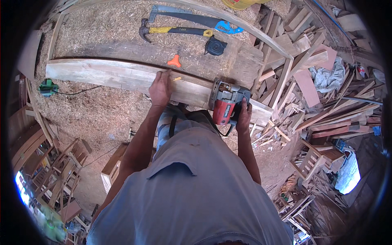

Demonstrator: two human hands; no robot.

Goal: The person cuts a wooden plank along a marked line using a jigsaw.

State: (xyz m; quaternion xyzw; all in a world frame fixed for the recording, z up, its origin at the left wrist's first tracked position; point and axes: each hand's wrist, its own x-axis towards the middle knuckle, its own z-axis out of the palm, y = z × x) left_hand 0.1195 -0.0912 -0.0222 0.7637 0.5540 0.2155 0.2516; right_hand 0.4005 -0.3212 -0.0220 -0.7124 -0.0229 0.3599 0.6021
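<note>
A long pale wooden board runs across in front of me as the near side of a large wooden frame. My left hand is closed over the middle of this board, its fingertips at the far edge. Toward the right end, a red and grey handheld power tool sits on the board; its exact kind is unclear. The fingers of my right hand wrap round its dark handle. A small yellow piece lies on the board by my left hand, and an orange three-armed piece lies just beyond.
Inside the frame lie a hammer, a handsaw with a blue handle, and a black tape measure. A green corded device is at the left end. Scrap wood and a crumpled cloth pile up on the right.
</note>
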